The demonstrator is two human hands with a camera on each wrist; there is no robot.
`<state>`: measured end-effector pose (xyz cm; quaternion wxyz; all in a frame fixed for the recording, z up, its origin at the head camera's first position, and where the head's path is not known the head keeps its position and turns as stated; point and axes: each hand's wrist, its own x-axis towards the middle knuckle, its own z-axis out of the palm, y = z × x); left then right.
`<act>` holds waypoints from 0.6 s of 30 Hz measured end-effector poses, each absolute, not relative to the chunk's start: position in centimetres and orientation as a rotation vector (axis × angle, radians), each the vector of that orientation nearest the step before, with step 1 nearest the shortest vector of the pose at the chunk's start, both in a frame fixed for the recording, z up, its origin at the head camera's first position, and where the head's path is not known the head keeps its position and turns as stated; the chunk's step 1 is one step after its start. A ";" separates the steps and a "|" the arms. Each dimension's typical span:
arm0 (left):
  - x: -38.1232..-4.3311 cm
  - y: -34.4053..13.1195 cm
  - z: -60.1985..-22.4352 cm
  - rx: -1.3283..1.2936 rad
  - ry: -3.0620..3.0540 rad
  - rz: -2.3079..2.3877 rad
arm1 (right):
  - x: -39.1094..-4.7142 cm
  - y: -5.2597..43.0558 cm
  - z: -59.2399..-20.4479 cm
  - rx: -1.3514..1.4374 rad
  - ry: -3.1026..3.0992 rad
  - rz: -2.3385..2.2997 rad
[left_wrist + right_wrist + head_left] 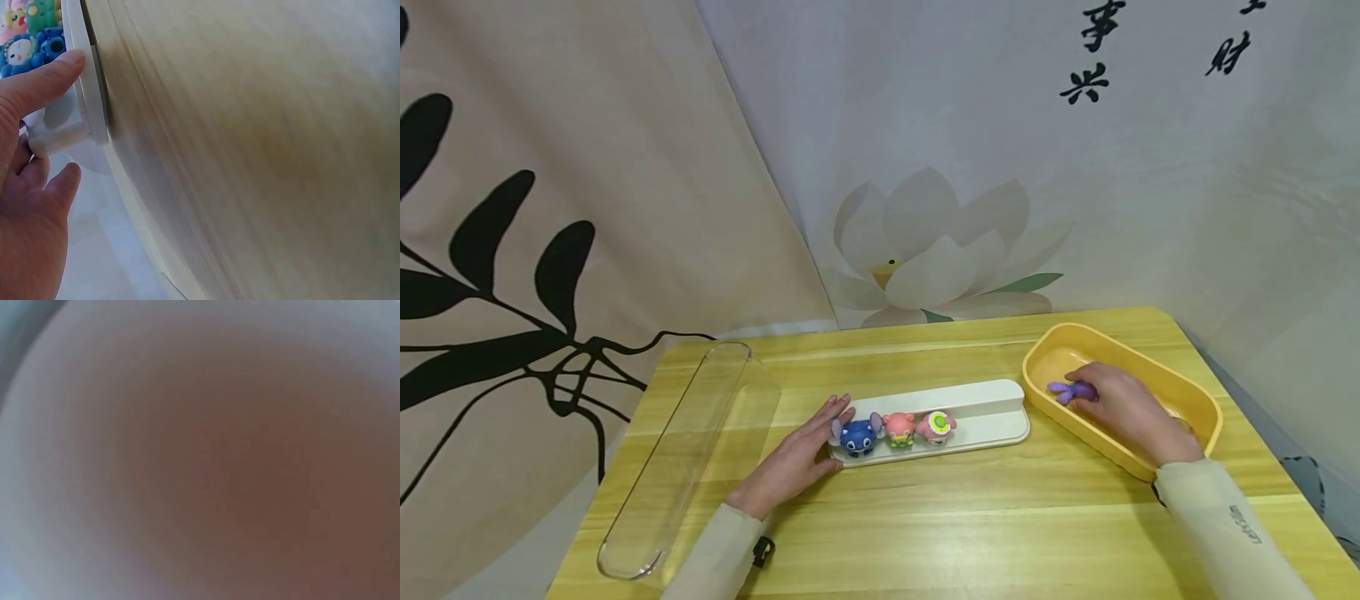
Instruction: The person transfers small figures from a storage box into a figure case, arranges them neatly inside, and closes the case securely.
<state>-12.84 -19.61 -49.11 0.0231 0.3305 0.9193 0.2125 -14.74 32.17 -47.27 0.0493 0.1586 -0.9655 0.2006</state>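
Note:
My left hand [800, 457] holds the left end of a white stepped tray [985, 431], thumb at its front edge and fingers toward the back. In the left wrist view the thumb [53, 78] presses on the tray's rim. Along the tray stand a blue big-eared figurine [857, 436], a pink and green figurine [900, 428] and a pink figurine with a green-ringed disc [937, 427]. Inside the yellow bin [1051, 342], my right hand [1123, 408] pinches a purple figurine [1072, 392] with long ear-like parts. The right wrist view is a blur.
A clear plastic cover [673, 462] lies along the left side of the wooden table [910, 525]. Behind the table hangs a printed cloth [940, 108]. The bin stands near the table's right edge, just right of the tray.

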 end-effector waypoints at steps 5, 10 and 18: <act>-12.9 -19.6 -49.1 1.035 2.841 0.671 | -14.5 32.0 -47.5 0.531 -2.922 0.527; -12.8 -19.6 -49.1 1.045 2.842 0.676 | -14.4 31.9 -47.7 0.585 -2.872 0.464; -12.8 -19.5 -49.0 1.038 2.840 0.684 | -14.3 31.8 -47.8 0.592 -2.853 0.418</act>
